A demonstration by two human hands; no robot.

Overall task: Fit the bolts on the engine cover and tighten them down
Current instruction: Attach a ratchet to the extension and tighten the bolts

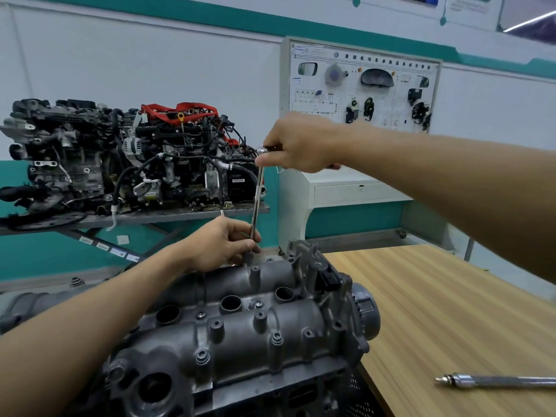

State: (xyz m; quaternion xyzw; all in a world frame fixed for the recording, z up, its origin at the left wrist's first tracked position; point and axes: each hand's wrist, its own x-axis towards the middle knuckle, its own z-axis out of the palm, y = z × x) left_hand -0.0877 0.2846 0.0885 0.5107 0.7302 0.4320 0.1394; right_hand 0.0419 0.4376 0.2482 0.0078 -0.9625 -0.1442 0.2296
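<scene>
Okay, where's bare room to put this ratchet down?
The wooden table is bare from the engine cover across to its far edge. A smaller patch lies between the cover and the loose metal bar. Left of the cover is crowded.

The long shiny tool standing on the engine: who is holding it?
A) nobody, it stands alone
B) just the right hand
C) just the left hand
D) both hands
D: the right hand grips the top of the long shiny tool, and the left hand pinches its shaft just above the engine cover.
</scene>
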